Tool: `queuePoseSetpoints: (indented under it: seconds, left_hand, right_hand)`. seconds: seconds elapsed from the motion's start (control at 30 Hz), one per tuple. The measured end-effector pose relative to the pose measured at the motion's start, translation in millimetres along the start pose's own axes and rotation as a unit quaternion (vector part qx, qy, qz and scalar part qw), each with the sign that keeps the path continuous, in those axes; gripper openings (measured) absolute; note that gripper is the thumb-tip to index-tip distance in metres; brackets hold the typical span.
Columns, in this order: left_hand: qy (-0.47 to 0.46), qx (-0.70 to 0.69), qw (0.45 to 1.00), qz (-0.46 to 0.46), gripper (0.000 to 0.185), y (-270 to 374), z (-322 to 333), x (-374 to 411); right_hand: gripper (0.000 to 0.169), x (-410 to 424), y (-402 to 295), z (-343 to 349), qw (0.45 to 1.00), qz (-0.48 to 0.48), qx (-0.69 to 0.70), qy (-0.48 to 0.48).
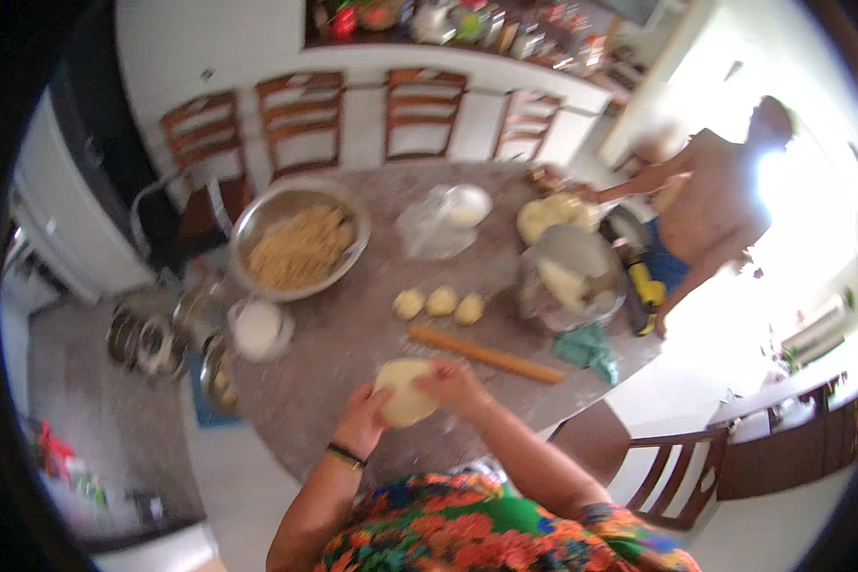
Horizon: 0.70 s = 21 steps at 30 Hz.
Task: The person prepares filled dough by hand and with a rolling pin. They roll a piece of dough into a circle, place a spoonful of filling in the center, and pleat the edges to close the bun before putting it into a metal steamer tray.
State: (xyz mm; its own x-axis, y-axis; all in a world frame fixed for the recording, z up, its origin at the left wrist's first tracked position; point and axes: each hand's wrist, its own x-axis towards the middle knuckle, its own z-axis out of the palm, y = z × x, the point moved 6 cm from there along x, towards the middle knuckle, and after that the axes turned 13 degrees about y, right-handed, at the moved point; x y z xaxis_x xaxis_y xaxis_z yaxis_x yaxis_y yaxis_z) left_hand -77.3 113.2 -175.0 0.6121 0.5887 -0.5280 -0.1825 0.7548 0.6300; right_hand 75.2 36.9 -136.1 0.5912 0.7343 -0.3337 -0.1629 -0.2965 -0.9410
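Both my hands hold a flat round of pale dough [404, 393] by its edges, above the near part of the table. My left hand [363, 417] grips its left edge, with a dark band on the wrist. On the opposite edge is my right hand [457, 386]. Beyond them a wooden rolling pin [486, 354] lies at a slant. Three dough balls [441, 302] sit in a row behind the pin. To the left is a large metal bowl [239, 250] holding a crumbly tan filling [297, 250], with a container of white powder [259, 330] in front of it.
A plastic bag [429, 229] lies mid-table. At the right are a metal pot [608, 279] with dough, a green cloth [588, 352] and a plate of pale pieces [554, 212]. A person [715, 186] stands there, one hand near the plate. Chairs [425, 114] line the far side.
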Motion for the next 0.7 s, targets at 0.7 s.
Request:
queuePoseSetpoints:
  seconds: [0.7]
  left_hand:
    - [0.03,0.136,0.984,0.111,0.029,28,5,-18]
  right_hand:
    - [0.022,-29,-32,14,0.989,-0.058,-0.135,-0.005]
